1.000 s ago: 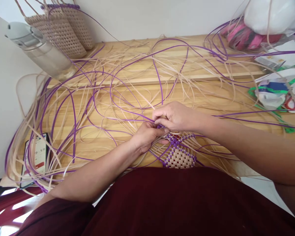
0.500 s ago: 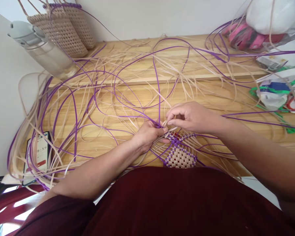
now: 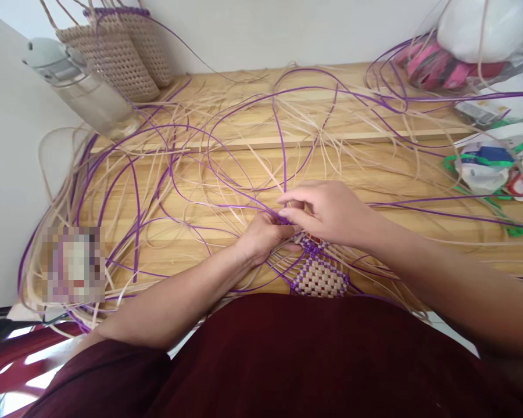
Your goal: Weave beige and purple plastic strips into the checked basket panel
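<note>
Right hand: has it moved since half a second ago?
Yes. Judged against the bottle, the right hand has shifted left, closer to the left hand.

A plain white back wall (image 3: pixel 261 35) rises behind a pale wooden bench (image 3: pixel 178 249) with grain running lengthwise. A straight ledge (image 3: pixel 235 143) crosses its rear part. Another whitish wall (image 3: pixel 13 145) stands at the left. The light is soft; at lower left, brightness shows between bands of a red surface (image 3: pixel 4 351), unclear in kind.
</note>
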The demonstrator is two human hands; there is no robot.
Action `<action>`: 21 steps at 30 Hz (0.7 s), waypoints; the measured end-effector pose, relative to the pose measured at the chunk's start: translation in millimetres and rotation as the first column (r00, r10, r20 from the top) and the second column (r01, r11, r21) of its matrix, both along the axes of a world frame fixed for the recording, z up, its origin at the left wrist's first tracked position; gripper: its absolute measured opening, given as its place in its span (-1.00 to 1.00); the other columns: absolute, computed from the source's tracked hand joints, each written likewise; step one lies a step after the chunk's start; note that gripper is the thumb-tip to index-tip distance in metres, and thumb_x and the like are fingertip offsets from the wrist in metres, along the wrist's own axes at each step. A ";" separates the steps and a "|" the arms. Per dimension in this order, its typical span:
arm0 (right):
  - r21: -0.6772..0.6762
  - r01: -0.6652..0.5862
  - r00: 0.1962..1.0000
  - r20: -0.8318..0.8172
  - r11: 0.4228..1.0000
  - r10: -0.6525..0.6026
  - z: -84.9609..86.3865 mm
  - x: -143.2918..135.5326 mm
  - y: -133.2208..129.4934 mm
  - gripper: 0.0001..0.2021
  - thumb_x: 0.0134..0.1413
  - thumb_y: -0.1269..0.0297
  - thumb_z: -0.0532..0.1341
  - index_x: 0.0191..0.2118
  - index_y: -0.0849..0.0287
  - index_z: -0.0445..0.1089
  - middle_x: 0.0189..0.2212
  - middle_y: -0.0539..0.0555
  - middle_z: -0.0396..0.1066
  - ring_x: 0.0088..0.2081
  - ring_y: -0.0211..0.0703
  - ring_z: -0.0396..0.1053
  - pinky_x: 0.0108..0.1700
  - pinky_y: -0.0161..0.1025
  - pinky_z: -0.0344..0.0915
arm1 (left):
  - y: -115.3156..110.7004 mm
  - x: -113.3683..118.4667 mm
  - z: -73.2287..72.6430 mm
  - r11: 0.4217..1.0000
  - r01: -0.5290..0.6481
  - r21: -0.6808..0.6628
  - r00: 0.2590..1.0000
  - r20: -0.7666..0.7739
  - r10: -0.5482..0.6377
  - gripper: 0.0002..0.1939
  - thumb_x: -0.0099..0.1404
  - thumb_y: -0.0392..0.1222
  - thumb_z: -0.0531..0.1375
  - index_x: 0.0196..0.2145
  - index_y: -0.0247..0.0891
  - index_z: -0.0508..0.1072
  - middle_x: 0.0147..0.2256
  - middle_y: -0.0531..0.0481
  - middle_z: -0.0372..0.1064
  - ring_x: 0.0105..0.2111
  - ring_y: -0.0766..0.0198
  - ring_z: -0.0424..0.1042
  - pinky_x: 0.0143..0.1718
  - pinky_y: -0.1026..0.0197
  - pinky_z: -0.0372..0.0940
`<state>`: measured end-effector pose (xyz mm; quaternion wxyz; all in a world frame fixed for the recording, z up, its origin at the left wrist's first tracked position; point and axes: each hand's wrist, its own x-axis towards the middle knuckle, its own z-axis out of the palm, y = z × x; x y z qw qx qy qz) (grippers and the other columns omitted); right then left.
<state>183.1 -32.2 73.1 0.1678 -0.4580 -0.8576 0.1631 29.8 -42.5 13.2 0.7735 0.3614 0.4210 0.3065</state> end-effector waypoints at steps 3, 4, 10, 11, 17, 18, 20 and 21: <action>-0.223 -0.052 0.994 0.083 0.973 0.072 8.6 -26.1 25.2 -0.81 0.10 0.26 0.25 -0.21 0.15 0.57 -0.30 0.05 0.56 -0.29 -0.20 0.43 -0.29 -0.29 0.18 | -1.9 1.8 1.2 0.997 -0.051 0.058 0.999 0.021 0.050 -0.53 -0.10 -0.32 0.43 -0.17 -0.30 0.48 -0.17 -0.12 0.48 -0.22 0.06 0.51 -0.40 0.14 0.49; -0.272 -0.047 0.992 0.098 0.961 0.076 10.2 -32.3 31.6 -0.83 0.06 0.30 0.26 -0.24 0.15 0.58 -0.31 0.03 0.56 -0.32 -0.22 0.42 -0.32 -0.31 0.16 | -2.3 2.5 1.3 0.996 -0.066 0.060 0.997 0.028 0.065 -0.47 -0.12 -0.32 0.44 -0.13 -0.29 0.47 -0.14 -0.12 0.48 -0.21 0.04 0.51 -0.41 0.13 0.49; -0.379 -0.011 0.998 0.059 0.925 0.036 3.2 -41.3 43.1 -0.89 -0.03 0.39 0.22 -0.38 0.20 0.51 -0.51 -0.02 0.47 -0.51 -0.34 0.27 -0.43 -0.32 0.04 | -1.5 2.8 -0.6 0.998 -0.056 0.018 0.998 0.029 0.056 -0.45 -0.13 -0.30 0.46 -0.13 -0.31 0.46 -0.29 -0.08 0.46 -0.30 0.14 0.49 -0.44 0.15 0.48; -0.344 0.008 0.999 0.039 0.939 0.006 -0.4 -41.6 42.5 -0.90 0.00 0.37 0.21 -0.38 0.21 0.49 -0.51 -0.02 0.45 -0.52 -0.34 0.25 -0.43 -0.32 0.02 | -1.3 2.5 -0.9 0.999 -0.052 0.012 0.998 0.029 0.051 -0.46 -0.13 -0.29 0.47 -0.14 -0.32 0.47 -0.31 -0.07 0.46 -0.31 0.14 0.49 -0.43 0.15 0.48; -0.116 0.131 0.984 -0.110 0.985 -0.143 -20.1 -49.3 36.7 -0.91 0.04 0.42 0.16 -0.37 0.23 0.42 -0.49 -0.02 0.38 -0.50 -0.34 0.12 -0.41 -0.30 -0.05 | -2.7 2.5 -3.4 0.998 -0.062 0.018 0.997 0.042 0.062 -0.41 -0.16 -0.30 0.48 -0.12 -0.33 0.46 -0.34 -0.05 0.47 -0.33 0.14 0.50 -0.38 0.06 0.49; -0.094 0.116 0.980 -0.152 0.989 -0.130 -20.4 -48.5 35.3 -0.91 0.05 0.42 0.16 -0.36 0.23 0.42 -0.49 -0.02 0.38 -0.49 -0.34 0.13 -0.40 -0.30 -0.04 | -2.9 2.4 -3.9 0.998 -0.057 0.017 0.998 0.043 0.056 -0.42 -0.16 -0.30 0.48 -0.13 -0.33 0.46 -0.35 -0.03 0.46 -0.34 0.16 0.49 -0.38 0.06 0.49; -0.072 0.070 0.965 -0.248 0.995 -0.086 -17.0 -42.3 31.4 -0.89 0.11 0.38 0.15 -0.31 0.25 0.43 -0.46 -0.01 0.40 -0.46 -0.34 0.19 -0.36 -0.31 0.00 | -3.1 1.8 -4.6 1.000 -0.026 0.011 0.999 0.040 0.026 -0.51 -0.13 -0.27 0.47 -0.20 -0.36 0.49 -0.38 -0.02 0.44 -0.36 0.21 0.47 -0.39 0.12 0.48; -0.074 0.059 0.954 -0.288 0.996 -0.078 -13.7 -37.2 29.2 -0.86 0.15 0.34 0.15 -0.28 0.26 0.44 -0.45 0.00 0.42 -0.44 -0.33 0.21 -0.34 -0.32 0.03 | -2.9 1.4 -4.7 1.000 -0.009 0.008 0.999 0.038 0.008 -0.56 -0.11 -0.25 0.46 -0.24 -0.38 0.50 -0.39 -0.03 0.44 -0.38 0.24 0.47 -0.39 0.15 0.48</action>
